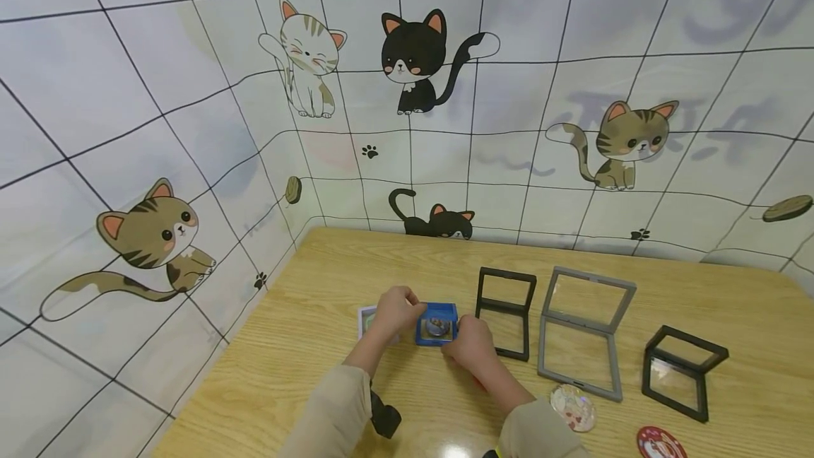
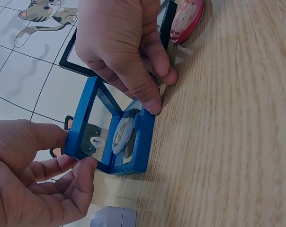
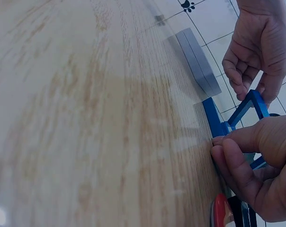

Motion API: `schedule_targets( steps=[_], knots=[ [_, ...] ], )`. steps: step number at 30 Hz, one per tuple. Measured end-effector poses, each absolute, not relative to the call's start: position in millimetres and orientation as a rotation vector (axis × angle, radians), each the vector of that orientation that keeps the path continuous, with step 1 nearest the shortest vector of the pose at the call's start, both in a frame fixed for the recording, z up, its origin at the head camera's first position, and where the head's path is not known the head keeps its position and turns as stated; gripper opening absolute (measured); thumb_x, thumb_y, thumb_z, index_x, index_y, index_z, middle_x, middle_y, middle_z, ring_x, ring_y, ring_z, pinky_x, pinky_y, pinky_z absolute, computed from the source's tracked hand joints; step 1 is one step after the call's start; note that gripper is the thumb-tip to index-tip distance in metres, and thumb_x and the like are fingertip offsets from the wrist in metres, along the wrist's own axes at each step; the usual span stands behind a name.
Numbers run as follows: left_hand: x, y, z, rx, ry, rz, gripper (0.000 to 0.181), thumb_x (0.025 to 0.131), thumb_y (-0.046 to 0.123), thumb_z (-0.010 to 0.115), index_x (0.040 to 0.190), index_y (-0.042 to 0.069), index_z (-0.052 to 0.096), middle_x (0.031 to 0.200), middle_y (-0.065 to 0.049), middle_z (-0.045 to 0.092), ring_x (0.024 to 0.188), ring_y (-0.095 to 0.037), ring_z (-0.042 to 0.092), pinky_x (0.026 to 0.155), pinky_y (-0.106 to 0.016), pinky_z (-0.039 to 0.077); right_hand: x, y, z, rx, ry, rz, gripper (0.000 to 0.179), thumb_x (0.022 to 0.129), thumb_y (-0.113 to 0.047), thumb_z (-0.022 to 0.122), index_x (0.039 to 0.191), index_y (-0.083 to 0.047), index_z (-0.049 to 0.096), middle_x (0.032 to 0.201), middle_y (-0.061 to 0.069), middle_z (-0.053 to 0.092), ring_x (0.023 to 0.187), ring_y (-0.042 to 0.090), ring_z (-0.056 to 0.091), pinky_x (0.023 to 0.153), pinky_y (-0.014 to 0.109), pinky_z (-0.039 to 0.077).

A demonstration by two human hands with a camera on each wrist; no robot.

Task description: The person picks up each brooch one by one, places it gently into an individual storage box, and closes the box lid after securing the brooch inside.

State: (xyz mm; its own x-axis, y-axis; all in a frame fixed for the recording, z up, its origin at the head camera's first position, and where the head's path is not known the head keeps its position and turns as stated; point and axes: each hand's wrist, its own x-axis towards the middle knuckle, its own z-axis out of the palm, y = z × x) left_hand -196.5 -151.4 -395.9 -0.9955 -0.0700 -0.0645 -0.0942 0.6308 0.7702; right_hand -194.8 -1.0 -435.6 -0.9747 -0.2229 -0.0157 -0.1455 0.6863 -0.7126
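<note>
Looking at a little blue case (image 1: 437, 311) propped open on the wood-grain bench (image 1: 305, 288), right in front of the person, between the 2 hands. It's folded out like a clamshell: the hinge side is away from the person, the lid (image 2: 81, 118) stands tilted up at the back, and the base (image 2: 145, 146) lies flat with its open side facing up and towards the sleeves. Outline's close to square, so I can't really call a long axis, but the hinge line runs left to right. There's 1 round glossy badge (image 1: 437, 327) in the base.

Left grip (image 1: 396, 311) is nearly closed, thumb and fingers pinching the lid's edge. Right grip (image 1: 472, 341) is also drawn in, thumb and fingers holding the base's right end.

On the bench, a pale frame (image 1: 361, 322) is partly hidden by the left grip. Off to the right stand a tall black frame (image 1: 502, 305), a grey frame (image 1: 579, 324) and a small black frame (image 1: 677, 362), all open, plus a cream badge (image 1: 573, 407) and a red badge (image 1: 661, 442) nearer the person. Behind, the wall (image 1: 509, 104) has grid lines and cartoon cats (image 1: 415, 55).
</note>
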Motion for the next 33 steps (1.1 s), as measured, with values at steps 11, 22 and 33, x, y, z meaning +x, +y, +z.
schedule_targets(
  steps=[11, 22, 33],
  knots=[
    [-190, -148, -401, -0.094, 2.806, 1.236, 0.020, 0.079, 0.013, 0.068, 0.074, 0.003, 0.051, 0.059, -0.004, 0.053, 0.047, -0.013, 0.051, 0.044, -0.023, 0.038, -193, 1, -435, -0.298, 2.787, -1.177, 0.019, 0.065, -0.001, 0.071, 0.070, 0.002, 0.053, 0.044, 0.002, 0.052, 0.037, 0.010, 0.050, 0.042, 0.023, 0.039],
    [-186, -140, -412, 0.038, 2.998, 1.000, 0.029, 0.072, 0.018, 0.075, 0.075, 0.000, 0.052, 0.060, 0.000, 0.044, 0.052, -0.013, 0.038, 0.045, -0.023, 0.030, -193, 1, -435, -0.306, 2.808, -1.187, 0.017, 0.062, 0.000, 0.070, 0.068, 0.002, 0.054, 0.048, 0.003, 0.053, 0.036, 0.009, 0.051, 0.040, 0.023, 0.040],
    [-190, -129, -413, -0.069, 3.094, 0.742, 0.051, 0.066, 0.032, 0.079, 0.095, -0.003, 0.054, 0.074, -0.012, 0.059, 0.064, -0.023, 0.056, 0.054, -0.034, 0.044, -192, 0, -432, -0.306, 2.815, -1.164, 0.016, 0.063, 0.000, 0.071, 0.067, 0.003, 0.056, 0.046, 0.002, 0.053, 0.035, 0.010, 0.051, 0.040, 0.023, 0.040]
  ],
)
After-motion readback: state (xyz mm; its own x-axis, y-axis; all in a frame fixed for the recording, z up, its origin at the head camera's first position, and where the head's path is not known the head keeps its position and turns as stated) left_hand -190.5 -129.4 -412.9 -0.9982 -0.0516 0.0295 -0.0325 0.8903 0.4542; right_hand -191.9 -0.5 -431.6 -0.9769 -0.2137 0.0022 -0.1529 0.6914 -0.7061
